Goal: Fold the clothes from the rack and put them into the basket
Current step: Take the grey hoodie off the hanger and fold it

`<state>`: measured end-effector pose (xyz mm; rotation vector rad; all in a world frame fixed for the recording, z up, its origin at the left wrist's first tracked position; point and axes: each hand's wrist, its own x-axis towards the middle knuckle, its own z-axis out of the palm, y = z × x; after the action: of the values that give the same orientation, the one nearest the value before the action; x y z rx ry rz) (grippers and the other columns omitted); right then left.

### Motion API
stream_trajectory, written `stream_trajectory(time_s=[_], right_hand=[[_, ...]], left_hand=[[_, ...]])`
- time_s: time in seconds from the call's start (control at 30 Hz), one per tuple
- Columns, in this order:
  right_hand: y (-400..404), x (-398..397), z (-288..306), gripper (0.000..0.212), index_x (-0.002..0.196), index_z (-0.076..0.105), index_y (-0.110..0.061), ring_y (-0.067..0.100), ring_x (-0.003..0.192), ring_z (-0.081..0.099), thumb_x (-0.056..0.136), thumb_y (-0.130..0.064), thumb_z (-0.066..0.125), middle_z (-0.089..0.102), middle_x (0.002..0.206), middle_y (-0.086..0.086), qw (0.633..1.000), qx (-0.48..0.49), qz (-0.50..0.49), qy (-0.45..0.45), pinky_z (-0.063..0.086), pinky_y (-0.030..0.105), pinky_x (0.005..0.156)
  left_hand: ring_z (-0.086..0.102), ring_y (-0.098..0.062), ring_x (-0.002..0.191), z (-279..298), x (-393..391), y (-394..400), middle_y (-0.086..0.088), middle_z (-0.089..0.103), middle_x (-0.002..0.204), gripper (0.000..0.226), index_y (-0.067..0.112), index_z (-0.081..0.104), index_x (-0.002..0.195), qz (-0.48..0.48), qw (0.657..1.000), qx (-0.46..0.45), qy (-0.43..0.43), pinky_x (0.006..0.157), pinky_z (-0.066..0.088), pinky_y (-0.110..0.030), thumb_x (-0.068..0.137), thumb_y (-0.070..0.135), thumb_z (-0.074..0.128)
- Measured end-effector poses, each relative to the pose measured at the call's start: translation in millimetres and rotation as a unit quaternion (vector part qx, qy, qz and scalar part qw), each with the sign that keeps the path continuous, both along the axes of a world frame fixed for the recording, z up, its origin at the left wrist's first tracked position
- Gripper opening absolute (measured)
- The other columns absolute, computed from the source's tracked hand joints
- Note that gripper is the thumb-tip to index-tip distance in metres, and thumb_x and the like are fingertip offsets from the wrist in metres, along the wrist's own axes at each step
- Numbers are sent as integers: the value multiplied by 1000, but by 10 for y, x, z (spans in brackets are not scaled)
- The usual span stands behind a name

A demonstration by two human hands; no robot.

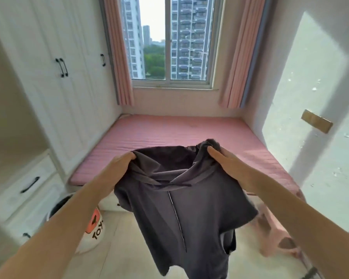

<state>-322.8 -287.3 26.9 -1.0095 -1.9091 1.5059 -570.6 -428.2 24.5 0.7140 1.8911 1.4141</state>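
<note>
Bedroom, window end: pink mattress (169, 133) lying under the window, white wardrobe (54, 81) standing along its left edge. Item: dark grey hoodie (179, 208), hanging in the air in front of the mattress's near edge, nothing supporting its hem. Left hand (117, 168) is pinching the hood's left rim; right hand (226, 164) is gripping bunched hood fabric on the right. Basket (89, 228) is standing on the floor lower left, partly hidden behind the left forearm. Risks, as judged: either pinch slipping and dropping the hoodie to the floor; the bunched right side carrying a crease into the fold.
</note>
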Motion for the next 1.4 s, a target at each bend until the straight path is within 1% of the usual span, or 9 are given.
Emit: stream_trajectory(time_s=[0.1, 0.23, 0.33, 0.6, 0.73, 0.87, 1.0, 1.23, 1.4], right_hand=[[-29, -760, 3, 36, 114, 58, -38, 12, 109, 61, 85, -59, 53, 65, 116, -7, 994, 33, 89, -45, 47, 39, 101], [-176, -1723, 30, 58, 130, 46, -34, 6, 114, 55, 80, -57, 65, 58, 124, -12, 961, 109, 221, -128, 43, 38, 104], [-356, -2427, 82, 57, 123, 46, -36, 4, 110, 55, 74, -48, 74, 57, 117, -15, 917, 192, 300, -177, 44, 37, 101], [-974, -4357, -18, 120, 152, -14, -22, 15, 142, 22, 76, -31, 78, 19, 154, -9, 803, 342, 445, -199, 23, 23, 110], [-1239, -5150, -65, 115, 151, -15, -26, 11, 129, 38, 81, -24, 75, 35, 143, -10, 807, 307, 490, -118, 34, 23, 104], [-1471, -5872, -107, 94, 151, 10, -29, 9, 119, 47, 83, -24, 74, 47, 132, -13, 774, 324, 540, -65, 40, 27, 101], [-1734, -6587, -164, 76, 145, 25, -32, 12, 114, 53, 85, -27, 71, 55, 125, -13, 732, 348, 585, -20, 44, 33, 98], [-2212, -7315, -82, 52, 143, 32, -28, 16, 108, 54, 97, -15, 51, 58, 122, -7, 669, 369, 645, 33, 42, 29, 89], [-2747, -7508, -23, 47, 136, 39, -19, 22, 97, 55, 94, 1, 36, 59, 108, 0, 621, 371, 689, 56, 45, 36, 87]], left_hand=[[52, -23, 55, -43, -655, -347, -9, 58, 57, 25, 11, 58, 65, 38, 995, 3, -93, 55, 43, -29, 89, 18, 55], [63, -24, 63, -37, -1453, -941, -16, 65, 75, 18, 4, 66, 71, -36, 986, 24, -159, 57, 53, -25, 68, 20, 73], [68, -26, 78, -78, -2006, -1362, -19, 70, 90, 54, 2, 74, 80, -86, 985, 49, -144, 69, 57, -29, 41, 32, 96], [55, -37, 123, -180, -3054, -2553, -26, 53, 135, 54, -3, 54, 130, -138, 982, 28, -124, 102, 46, -42, 78, -12, 62], [51, -30, 129, -206, -3319, -2925, -12, 56, 137, 65, 8, 52, 135, -106, 993, -33, -46, 109, 39, -45, 77, -17, 65], [63, -23, 116, -300, -3587, -3170, -7, 68, 122, 45, 9, 63, 123, 56, 995, -81, -22, 104, 45, -41, 82, -7, 67], [69, -21, 102, -427, -3822, -3468, -6, 74, 107, 31, 11, 73, 107, 203, 968, -138, -41, 100, 50, -41, 77, 5, 77], [71, -22, 92, -512, -3788, -3951, -4, 76, 92, 31, 14, 76, 88, 298, 915, -266, -47, 90, 55, -37, 62, 27, 85], [70, -18, 93, -583, -3478, -4232, 1, 75, 91, 21, 17, 77, 86, 417, 879, -230, -22, 84, 51, -29, 67, 25, 83]])
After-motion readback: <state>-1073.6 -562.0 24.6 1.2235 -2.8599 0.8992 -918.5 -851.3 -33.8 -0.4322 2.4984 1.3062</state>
